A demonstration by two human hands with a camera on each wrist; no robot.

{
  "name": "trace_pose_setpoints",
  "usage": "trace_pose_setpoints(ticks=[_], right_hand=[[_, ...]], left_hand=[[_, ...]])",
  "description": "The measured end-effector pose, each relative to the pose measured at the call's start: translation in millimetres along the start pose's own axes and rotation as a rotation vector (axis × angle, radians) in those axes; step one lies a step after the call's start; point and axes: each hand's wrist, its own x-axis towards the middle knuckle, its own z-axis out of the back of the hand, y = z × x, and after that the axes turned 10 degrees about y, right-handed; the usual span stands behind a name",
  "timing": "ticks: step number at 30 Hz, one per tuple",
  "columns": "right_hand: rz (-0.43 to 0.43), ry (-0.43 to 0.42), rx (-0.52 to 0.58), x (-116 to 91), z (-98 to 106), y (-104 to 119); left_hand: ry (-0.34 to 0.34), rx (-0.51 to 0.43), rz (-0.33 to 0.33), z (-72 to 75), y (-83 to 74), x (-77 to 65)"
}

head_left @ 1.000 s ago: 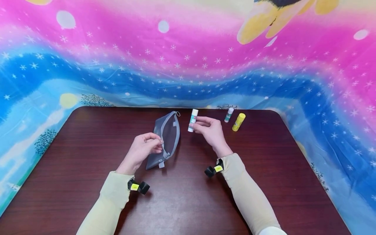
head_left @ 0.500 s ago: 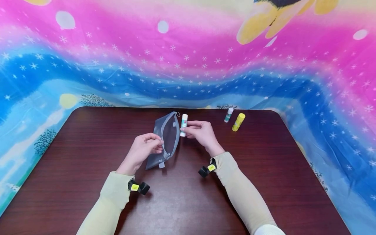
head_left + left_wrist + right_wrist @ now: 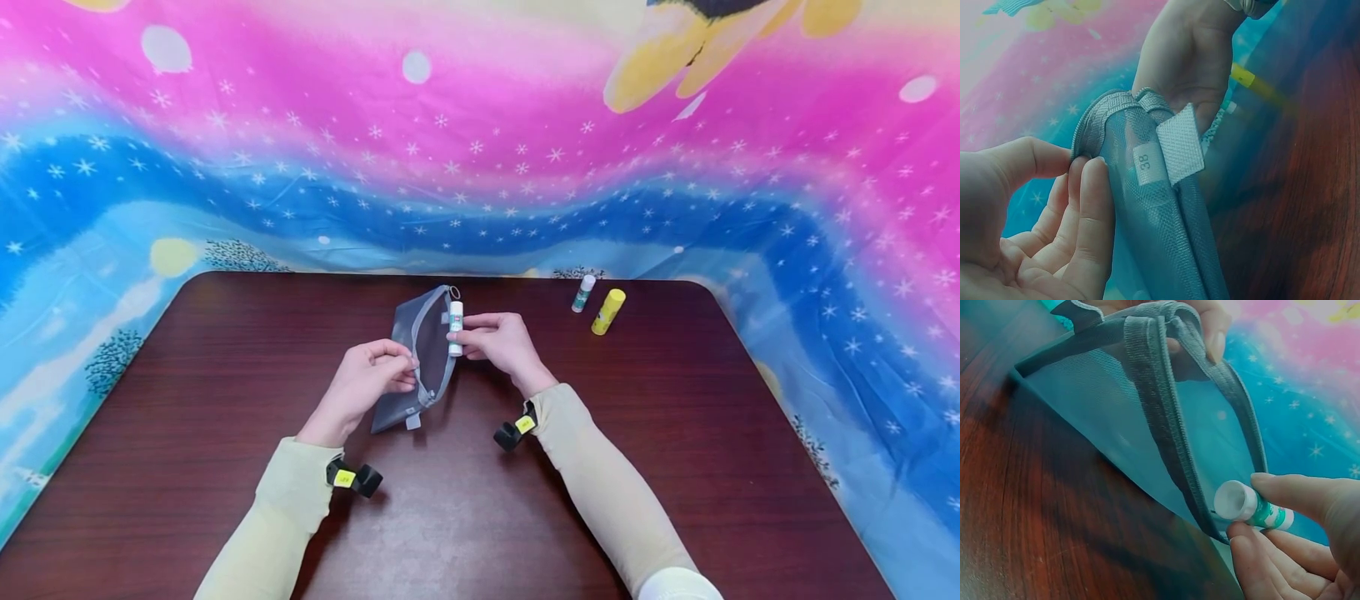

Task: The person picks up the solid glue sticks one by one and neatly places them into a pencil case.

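Note:
A grey mesh zipper pouch (image 3: 401, 342) stands on the table with its zipped mouth spread apart. My left hand (image 3: 367, 379) pinches the near-left edge of that mouth between thumb and fingers, seen closely in the left wrist view beside a tag marked 38 (image 3: 1145, 164). Between the thumb and fingers of my right hand (image 3: 501, 346) is a white and green glue stick (image 3: 456, 329), held upright in the head view. It overlaps the right rim of the pouch there; in the right wrist view its white end (image 3: 1234, 501) is right at the opening.
A second white and green glue stick (image 3: 583, 294) and a yellow glue stick (image 3: 608, 312) stand at the back right of the dark wooden table (image 3: 600, 467). A colourful printed cloth (image 3: 480, 158) hangs behind the table's far edge.
My right hand has carried the glue stick leftward and slightly nearer, from right of the pouch to its mouth. My left hand and the pouch have stayed in place.

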Motion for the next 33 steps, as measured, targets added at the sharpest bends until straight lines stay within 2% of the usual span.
trace_pose_setpoints(ticks=[12, 26, 33], right_hand=[[-0.042, -0.022, -0.012, 3.6, -5.4, -4.6], [0.021, -0.007, 0.031, -2.5, -6.9, -1.4], [0.07, -0.039, -0.006, -7.2, 0.4, -2.2]], left_hand=[[0.004, 0.017, 0.007, -1.0, -1.4, -0.8], [0.011, -0.02, -0.021, 0.1, -1.9, -0.7], [0.01, -0.034, -0.019, 0.3, -1.1, 0.5]])
